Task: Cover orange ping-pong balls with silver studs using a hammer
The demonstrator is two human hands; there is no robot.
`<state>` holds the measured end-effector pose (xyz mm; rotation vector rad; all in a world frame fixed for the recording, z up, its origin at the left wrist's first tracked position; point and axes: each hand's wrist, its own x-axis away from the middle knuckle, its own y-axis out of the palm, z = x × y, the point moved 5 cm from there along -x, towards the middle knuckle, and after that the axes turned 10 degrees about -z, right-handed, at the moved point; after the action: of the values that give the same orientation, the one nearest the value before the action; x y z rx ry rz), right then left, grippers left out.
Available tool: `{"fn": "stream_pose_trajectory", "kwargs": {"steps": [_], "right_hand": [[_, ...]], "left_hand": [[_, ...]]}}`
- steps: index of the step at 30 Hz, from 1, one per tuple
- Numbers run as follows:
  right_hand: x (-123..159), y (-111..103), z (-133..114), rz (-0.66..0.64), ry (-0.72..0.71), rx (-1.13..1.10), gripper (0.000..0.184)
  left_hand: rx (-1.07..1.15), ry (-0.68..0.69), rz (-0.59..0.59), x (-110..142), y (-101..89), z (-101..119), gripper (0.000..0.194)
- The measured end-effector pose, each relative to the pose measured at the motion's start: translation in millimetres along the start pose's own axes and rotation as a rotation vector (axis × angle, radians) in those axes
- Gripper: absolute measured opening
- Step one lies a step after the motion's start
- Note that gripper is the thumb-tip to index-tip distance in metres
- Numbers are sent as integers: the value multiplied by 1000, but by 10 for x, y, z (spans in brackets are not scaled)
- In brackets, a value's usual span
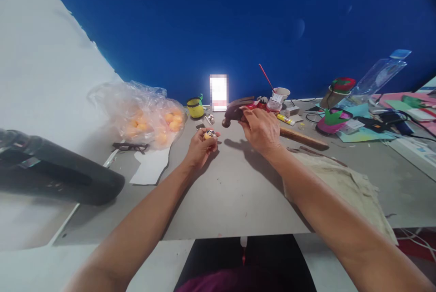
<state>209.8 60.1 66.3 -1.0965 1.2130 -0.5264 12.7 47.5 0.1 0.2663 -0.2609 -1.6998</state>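
Note:
My left hand (200, 146) is closed round a small ball (210, 134), yellowish with shiny dark and silvery patches on top. To its right, above the table, my right hand (261, 129) grips a claw hammer (233, 114) close to its metal head. The head points left toward the ball and does not touch it. The hammer's wooden handle (303, 138) sticks out to the right behind my right hand. Just beyond my left hand lies a small shiny silvery piece (210, 119). My fingers hide part of the ball.
Clear plastic bags with several orange balls (138, 124), glasses (131, 147) and white paper (150, 167) lie left. A black cylinder (61, 169) juts in. Behind stand a yellow tape roll (195, 108), a bright screen (219, 92) and a cup (281, 96). A beige cloth (334, 183) lies right.

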Motion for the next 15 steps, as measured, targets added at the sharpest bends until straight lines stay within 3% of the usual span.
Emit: {"fn": "stream_pose_trajectory", "kwargs": {"steps": [4,8,15], "right_hand": [[-49,105,226,-192,155,-39,33],[-46,311,363,-394,286,-108,39],[-58,436,474,-491,377,-126,32]], "left_hand": [[311,-189,-111,13,72,-28,34],[437,-274,-125,18,87,-30,20],[509,-308,-129,34,147,-29,45]]}}
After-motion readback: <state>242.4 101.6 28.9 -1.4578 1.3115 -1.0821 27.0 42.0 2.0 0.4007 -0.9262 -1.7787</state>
